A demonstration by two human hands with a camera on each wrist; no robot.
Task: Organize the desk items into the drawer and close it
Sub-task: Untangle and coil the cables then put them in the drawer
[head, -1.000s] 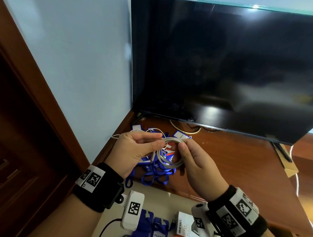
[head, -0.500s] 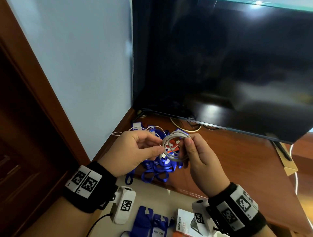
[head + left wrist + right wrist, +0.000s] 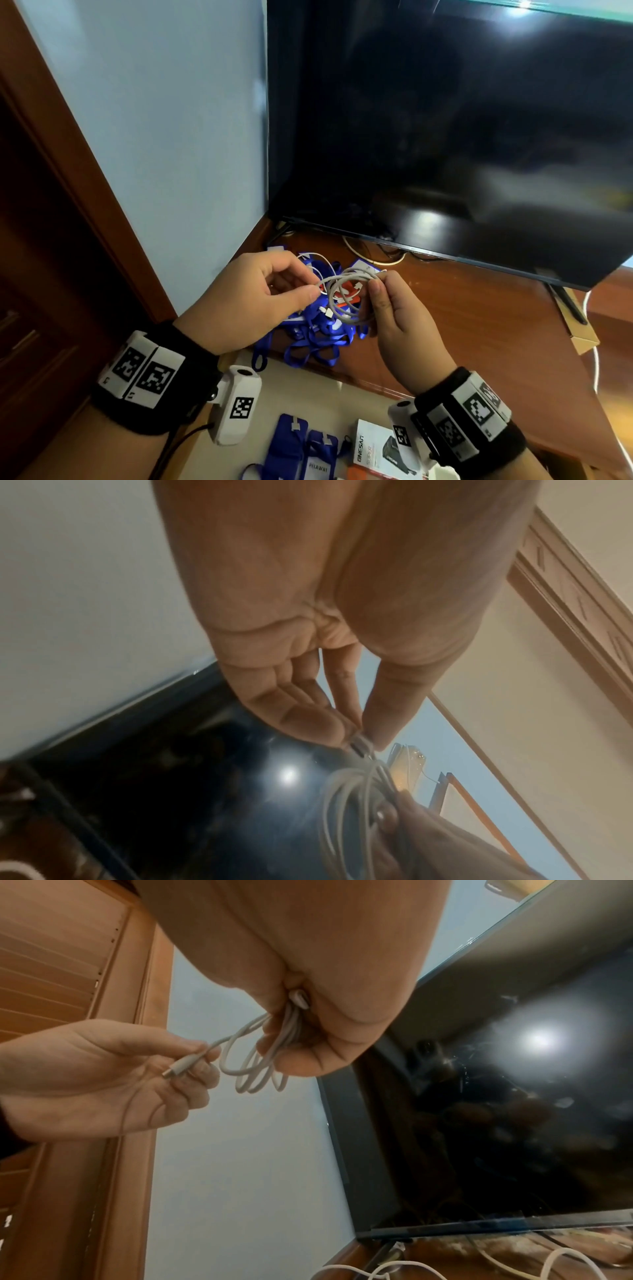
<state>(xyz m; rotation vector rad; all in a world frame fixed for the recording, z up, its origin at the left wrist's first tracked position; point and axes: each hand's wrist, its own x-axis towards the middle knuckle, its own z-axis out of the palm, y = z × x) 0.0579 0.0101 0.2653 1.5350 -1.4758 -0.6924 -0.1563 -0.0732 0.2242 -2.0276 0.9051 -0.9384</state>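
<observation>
White cable coil (plug pinched)

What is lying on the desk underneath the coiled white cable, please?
Below the cable lies a tangle of blue lanyards with white badge cards and something orange. Both hands cover part of the pile, so its full contents cannot be seen.

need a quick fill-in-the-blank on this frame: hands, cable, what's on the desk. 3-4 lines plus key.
1. The white cable is held off the desk by ____ hands.
2. The left hand pinches the cable's ____ end, seen in the right wrist view.
3. The right hand holds the cable wound into a ____.
4. The lanyards piled on the desk under the hands are ____ in colour.

Missing words: both; connector; coil; blue
</observation>
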